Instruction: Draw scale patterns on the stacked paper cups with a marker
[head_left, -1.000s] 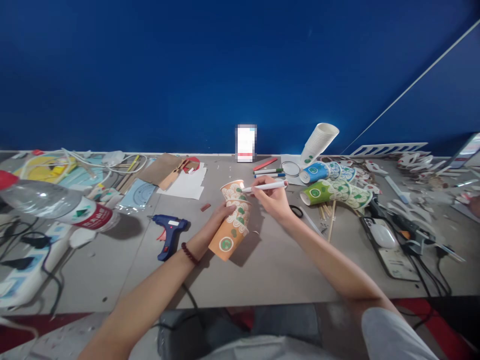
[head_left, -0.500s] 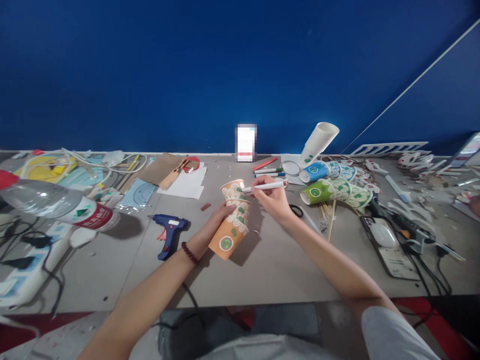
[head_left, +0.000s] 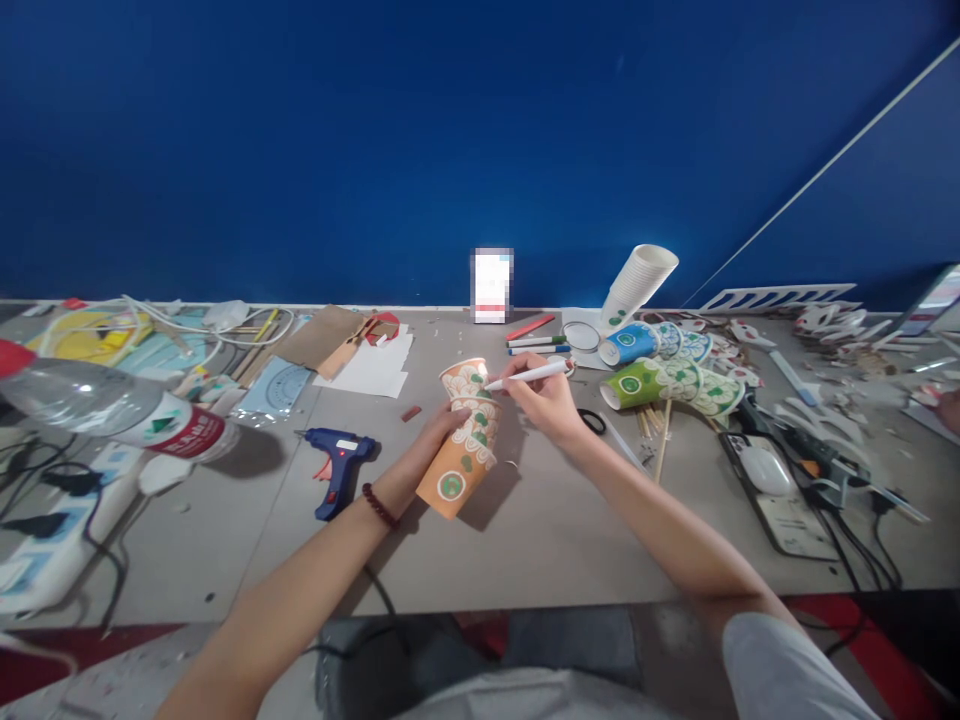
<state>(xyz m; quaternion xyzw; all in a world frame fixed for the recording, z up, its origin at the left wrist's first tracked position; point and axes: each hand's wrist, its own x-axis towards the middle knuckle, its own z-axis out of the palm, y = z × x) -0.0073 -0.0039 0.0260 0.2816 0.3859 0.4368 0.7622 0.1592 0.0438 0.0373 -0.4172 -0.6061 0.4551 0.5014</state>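
Note:
My left hand (head_left: 444,434) is wrapped round a row of joined paper cups (head_left: 454,476), coloured orange with white line patterns and green shapes. The cups lean, with the plain orange end low toward me and the patterned end away. In my right hand (head_left: 545,400) a white marker pen (head_left: 536,373) is pinched, its tip at the farthest cup's side. Whether the tip touches is too small to tell. A similar green row of cups (head_left: 634,385) and a blue row of cups (head_left: 631,343) lie to the right.
A blue glue gun (head_left: 341,465) lies left of my left hand. Farther left are a water bottle (head_left: 142,415) and a power strip (head_left: 82,525). Several markers (head_left: 536,339) and a tilted stack of white cups (head_left: 637,285) are behind. A phone (head_left: 780,510) lies at right.
The marker's tip has shifted very slightly on the farthest cup's side. Both hands keep their grips and the cups stay almost still.

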